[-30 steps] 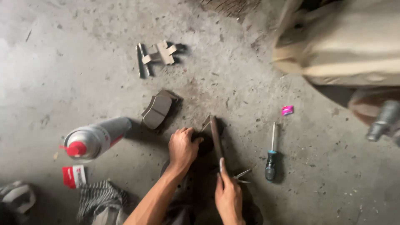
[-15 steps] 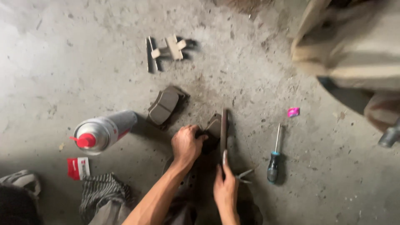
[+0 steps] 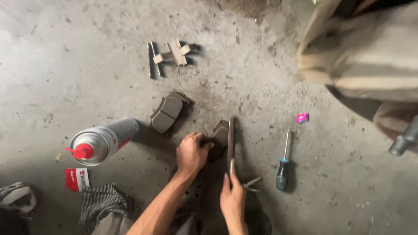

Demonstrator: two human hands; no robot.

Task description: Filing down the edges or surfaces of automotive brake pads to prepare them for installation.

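Your left hand [image 3: 191,153] grips a brake pad [image 3: 220,135] on the concrete floor [image 3: 65,65], right hand [image 3: 232,201] fingers closed on a file [image 3: 231,139]; another pad [image 3: 166,114] lies untouched.

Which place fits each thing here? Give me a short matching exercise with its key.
Things:
1. spray can
2. screwdriver
3. pink scrap
4. flat file

Places:
A. upright under the right hand
B. lying left of the left hand
C. on the floor, above the screwdriver's tip
D. right of the right hand

Pairs: 1-B, 2-D, 3-C, 4-A
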